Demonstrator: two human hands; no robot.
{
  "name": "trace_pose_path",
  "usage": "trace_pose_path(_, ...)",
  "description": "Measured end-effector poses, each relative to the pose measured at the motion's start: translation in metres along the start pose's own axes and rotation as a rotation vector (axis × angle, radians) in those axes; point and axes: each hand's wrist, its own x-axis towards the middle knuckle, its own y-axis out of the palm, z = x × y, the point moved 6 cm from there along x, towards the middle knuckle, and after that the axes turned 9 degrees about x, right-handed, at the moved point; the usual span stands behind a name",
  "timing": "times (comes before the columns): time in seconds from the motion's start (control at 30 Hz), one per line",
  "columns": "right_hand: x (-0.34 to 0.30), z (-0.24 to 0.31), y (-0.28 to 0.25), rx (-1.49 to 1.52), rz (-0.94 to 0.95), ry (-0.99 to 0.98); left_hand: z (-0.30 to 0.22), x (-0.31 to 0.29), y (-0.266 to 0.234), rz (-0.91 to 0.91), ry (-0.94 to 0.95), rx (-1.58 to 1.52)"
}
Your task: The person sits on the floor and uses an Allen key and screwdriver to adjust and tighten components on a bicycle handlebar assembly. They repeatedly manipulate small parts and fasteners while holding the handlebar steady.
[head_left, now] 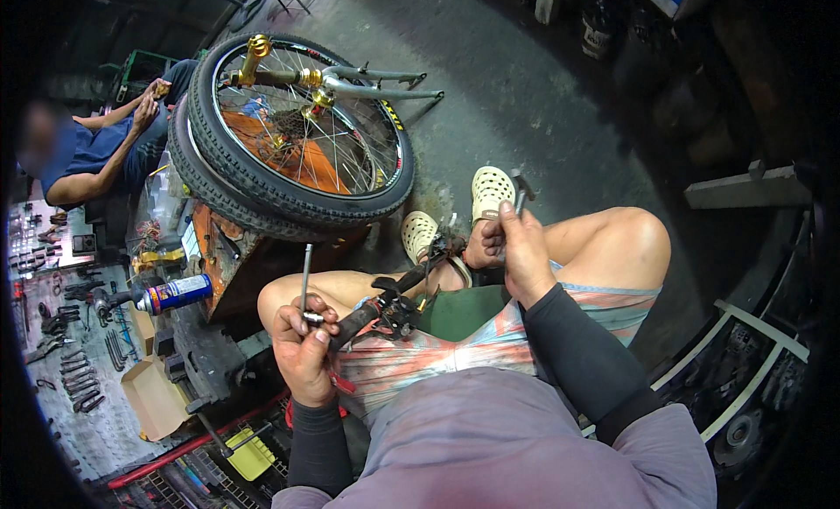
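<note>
My left hand [302, 356] is closed around a thin metal rod tool [307, 268], which stands up from the fingers; a short shiny crosspiece shows at its base. Beside that hand, a black bicycle handlebar [398, 286] lies across my lap, its grip end close to my fingers and a brake lever with clamp [398, 309] mounted on it. Whether the left hand also touches the grip, I cannot tell. On the right, my right hand [525, 255] is closed on a metal tool with a T-shaped head [523, 187], held above my shin. Its lower end is hidden.
Two bicycle wheels [206, 124] lie stacked ahead on a wooden stand, with a silver and gold fork [350, 82] on top. A co-worker [105, 159] sits at far left. Wrenches [80, 382], a blue spray can [178, 294] and an open cardboard box [153, 400] lie left. Metal frame [752, 369] stands right.
</note>
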Motion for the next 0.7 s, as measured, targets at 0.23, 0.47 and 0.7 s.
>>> trace_pose_path(0.23,-0.002,-0.004,-0.002,0.075,-0.014,0.122,0.022,0.02,-0.055,-0.281,0.01,-0.126)
trace_pose_path(0.47,0.003,-0.015,0.002,0.008,0.061,0.143,0.028,0.03,-0.065,-0.371,-0.03,-0.158)
trace_pose_path(0.7,0.008,-0.022,-0.004,0.01,0.099,0.184,0.009,0.026,-0.028,-0.021,0.045,-0.066)
